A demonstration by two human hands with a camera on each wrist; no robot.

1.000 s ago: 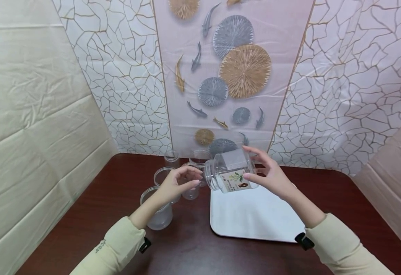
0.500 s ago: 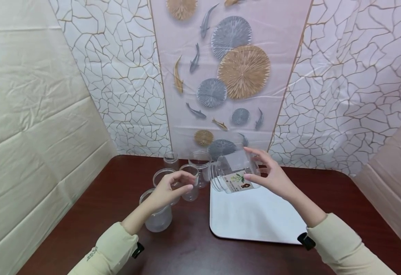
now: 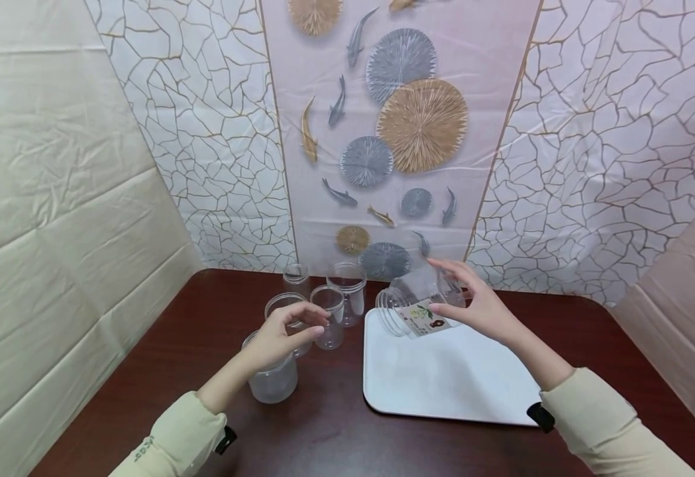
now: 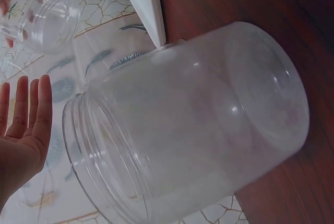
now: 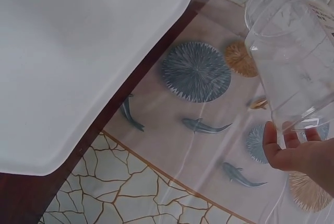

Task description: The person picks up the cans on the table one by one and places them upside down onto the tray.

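Observation:
A clear plastic jar (image 3: pixel 421 301) with a printed plant label is gripped near its base by my right hand (image 3: pixel 472 301). It is held tilted on its side above the white tray, its open mouth facing left. My left hand (image 3: pixel 284 334) hovers over the group of clear jars with loosely bent fingers and nothing in them. Below that hand stands a frosted-looking jar (image 3: pixel 272 381), which fills much of the left wrist view. In the right wrist view, fingertips (image 5: pixel 271 140) press the held jar's base.
A white tray (image 3: pixel 436 384) lies on the dark red-brown table (image 3: pixel 323 437). Several open clear jars stand left of it, among them a slim jar (image 3: pixel 330 324), a wider jar (image 3: pixel 347 291) and a small jar (image 3: pixel 296 278) at the back. A patterned cloth wall rises behind.
My left hand has drawn away from the held jar, moving left and toward me. The right hand has carried the tilted jar slightly right. The standing jars have stayed put.

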